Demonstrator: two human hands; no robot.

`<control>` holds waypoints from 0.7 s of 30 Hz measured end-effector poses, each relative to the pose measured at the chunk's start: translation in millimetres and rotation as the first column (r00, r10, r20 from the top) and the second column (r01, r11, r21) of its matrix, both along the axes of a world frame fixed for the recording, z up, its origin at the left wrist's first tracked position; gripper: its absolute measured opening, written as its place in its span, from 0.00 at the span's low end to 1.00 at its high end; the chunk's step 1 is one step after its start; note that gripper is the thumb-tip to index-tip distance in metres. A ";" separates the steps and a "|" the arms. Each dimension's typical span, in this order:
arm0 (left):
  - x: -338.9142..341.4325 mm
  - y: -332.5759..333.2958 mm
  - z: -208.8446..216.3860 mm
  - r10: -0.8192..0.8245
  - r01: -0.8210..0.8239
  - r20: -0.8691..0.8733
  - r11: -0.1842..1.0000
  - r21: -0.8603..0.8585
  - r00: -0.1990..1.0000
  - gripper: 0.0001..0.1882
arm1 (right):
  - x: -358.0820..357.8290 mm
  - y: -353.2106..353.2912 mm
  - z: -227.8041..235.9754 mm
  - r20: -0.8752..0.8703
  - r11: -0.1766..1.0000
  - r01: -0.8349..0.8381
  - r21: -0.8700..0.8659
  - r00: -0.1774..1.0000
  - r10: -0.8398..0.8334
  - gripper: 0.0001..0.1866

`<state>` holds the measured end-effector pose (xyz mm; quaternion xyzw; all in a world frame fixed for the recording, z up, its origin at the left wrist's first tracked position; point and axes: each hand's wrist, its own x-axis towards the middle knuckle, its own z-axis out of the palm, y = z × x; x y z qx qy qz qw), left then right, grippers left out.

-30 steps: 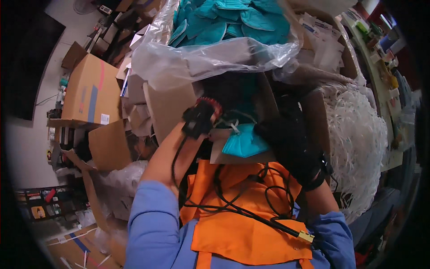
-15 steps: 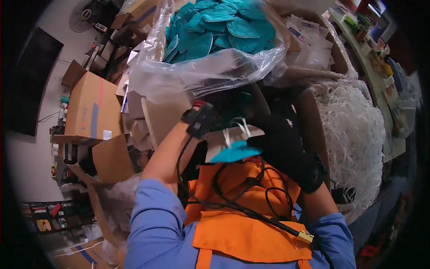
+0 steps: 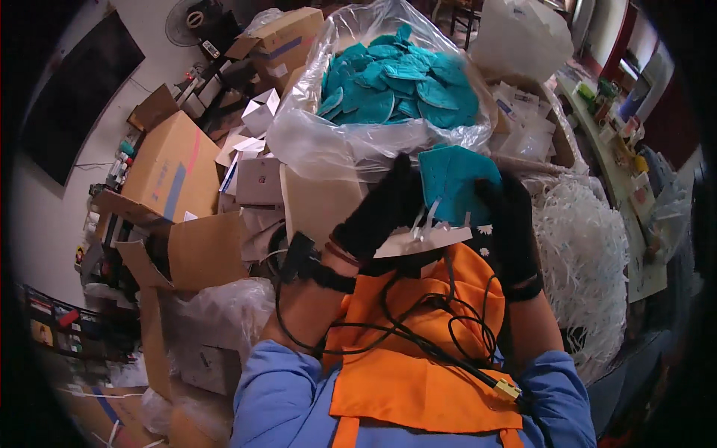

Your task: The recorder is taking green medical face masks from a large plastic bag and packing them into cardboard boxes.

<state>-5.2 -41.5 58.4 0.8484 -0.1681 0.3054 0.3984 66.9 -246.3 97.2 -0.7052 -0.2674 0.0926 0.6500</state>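
A folded teal face mask is held up in front of my chest, with white straps hanging at its lower edge. My right hand, in a black glove, grips its right side with the thumb across the front. At the left edge of the mask, my black-gloved left hand is closed; its fingertips are partly hidden. Below the mask lies a pale card-like edge. Farther ahead, a pile of similar teal masks fills a box lined with clear plastic.
White stringy straps heap up at the right. Behind them a carton holds clear packets. Open cardboard boxes and small white boxes crowd the left. A black cable loops across my orange apron.
A mask is now raised and turned front-up between both hands; earlier one hung lower by my lap. My left hand has come back from inside the box area, and the view has tilted up.
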 end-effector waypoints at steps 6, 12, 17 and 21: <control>-19.0 -12.0 -4.8 -0.262 0.127 -0.293 0.904 -0.409 0.920 0.14 | 1.4 11.3 11.7 0.135 0.996 0.060 -0.066 0.990 -0.051 0.18; -25.9 -10.0 1.4 -0.146 -0.012 -0.365 0.918 -0.396 0.920 0.16 | -17.1 24.5 5.7 -0.397 0.852 -0.068 0.519 0.863 0.311 0.23; -21.6 -15.6 -15.4 0.084 -0.095 -0.163 0.994 -0.061 0.983 0.13 | -15.0 9.6 -51.4 -0.455 0.926 -0.037 0.375 0.863 0.219 0.21; -27.2 4.3 -20.2 0.087 -0.131 0.186 0.962 0.240 0.979 0.17 | -2.6 4.7 -11.8 -0.495 0.968 -0.123 0.219 0.841 0.219 0.21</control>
